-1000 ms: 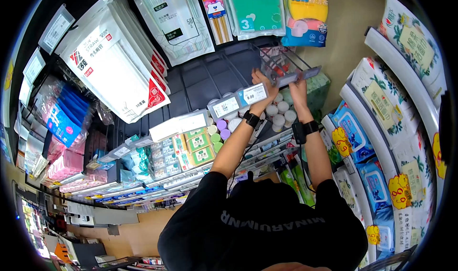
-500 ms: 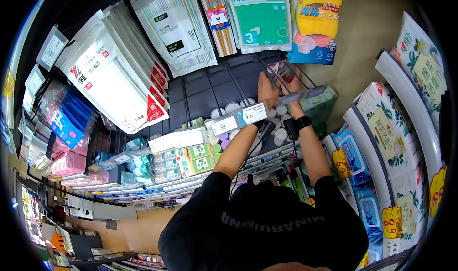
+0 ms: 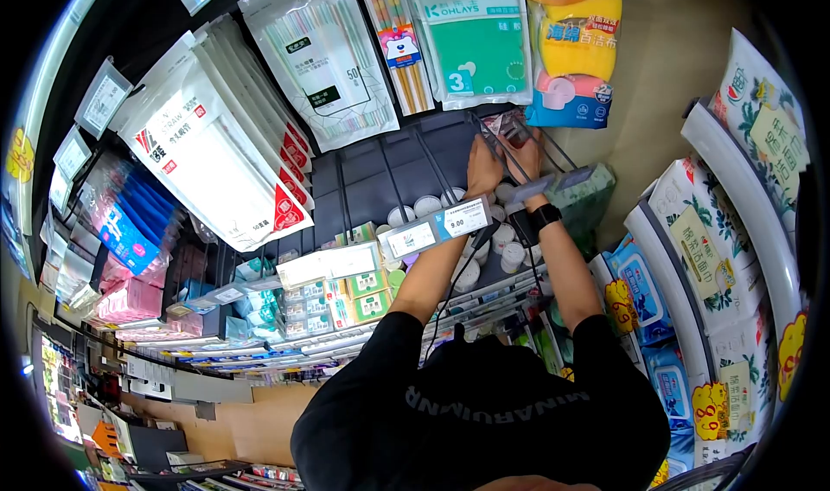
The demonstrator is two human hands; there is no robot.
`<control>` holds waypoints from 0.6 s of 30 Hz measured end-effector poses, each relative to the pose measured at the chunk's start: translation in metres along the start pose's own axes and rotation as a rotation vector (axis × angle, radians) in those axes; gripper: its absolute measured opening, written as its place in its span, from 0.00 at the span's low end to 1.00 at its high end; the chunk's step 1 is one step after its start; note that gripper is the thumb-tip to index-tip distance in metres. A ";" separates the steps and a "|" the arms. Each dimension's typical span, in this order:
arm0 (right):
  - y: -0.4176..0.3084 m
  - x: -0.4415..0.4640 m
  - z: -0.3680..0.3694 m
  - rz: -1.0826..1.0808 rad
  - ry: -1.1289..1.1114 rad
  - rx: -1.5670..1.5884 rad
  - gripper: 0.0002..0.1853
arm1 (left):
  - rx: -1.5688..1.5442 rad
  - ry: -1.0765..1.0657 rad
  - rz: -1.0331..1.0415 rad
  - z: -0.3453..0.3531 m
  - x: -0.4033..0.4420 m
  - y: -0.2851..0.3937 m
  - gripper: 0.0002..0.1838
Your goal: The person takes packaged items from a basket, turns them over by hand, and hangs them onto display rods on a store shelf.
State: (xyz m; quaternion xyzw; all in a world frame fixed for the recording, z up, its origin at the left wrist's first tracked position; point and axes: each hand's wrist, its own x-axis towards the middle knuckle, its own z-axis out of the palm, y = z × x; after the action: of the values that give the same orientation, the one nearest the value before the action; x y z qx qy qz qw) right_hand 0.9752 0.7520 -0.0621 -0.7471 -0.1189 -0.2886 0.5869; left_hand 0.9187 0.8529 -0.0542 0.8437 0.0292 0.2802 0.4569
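Both hands reach deep between the metal display hooks near the upper middle. My left hand (image 3: 484, 168) is beside a clear package with red parts (image 3: 503, 126); its fingertips are partly hidden. My right hand (image 3: 524, 156) is at the same package, its fingers curled against it behind a hook. A price label reading 9.00 (image 3: 465, 218) hangs on a hook end in front of my left wrist. Below the hands stand several white-lidded round containers (image 3: 512, 254).
Packs of straws (image 3: 212, 137), a green pack (image 3: 475, 46) and a yellow sponge pack (image 3: 577, 41) hang above. Tissue packs (image 3: 696, 240) fill curved shelves at right. A green box (image 3: 581, 199) sits right of the hands. Cables run from the wrists.
Both hands have moved deeper between the hooks, toward the back, with the clear package. The right hand has left the hook's end label. The view has shifted slightly.
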 end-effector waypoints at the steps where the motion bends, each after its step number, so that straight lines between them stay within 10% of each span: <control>1: -0.004 0.001 -0.002 0.071 -0.051 0.023 0.37 | 0.000 0.001 0.007 0.001 0.002 -0.005 0.34; 14: 0.006 -0.028 -0.021 -0.201 0.128 -0.077 0.43 | -0.065 0.085 0.010 -0.015 -0.034 0.011 0.36; 18: 0.019 -0.075 -0.039 0.001 0.046 0.228 0.40 | -0.054 0.088 -0.093 -0.022 -0.065 0.019 0.38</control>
State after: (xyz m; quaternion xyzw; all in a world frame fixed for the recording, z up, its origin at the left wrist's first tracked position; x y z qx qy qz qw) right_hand 0.9132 0.7213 -0.1147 -0.6689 -0.1371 -0.2899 0.6706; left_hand 0.8491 0.8384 -0.0594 0.8157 0.0807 0.2962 0.4904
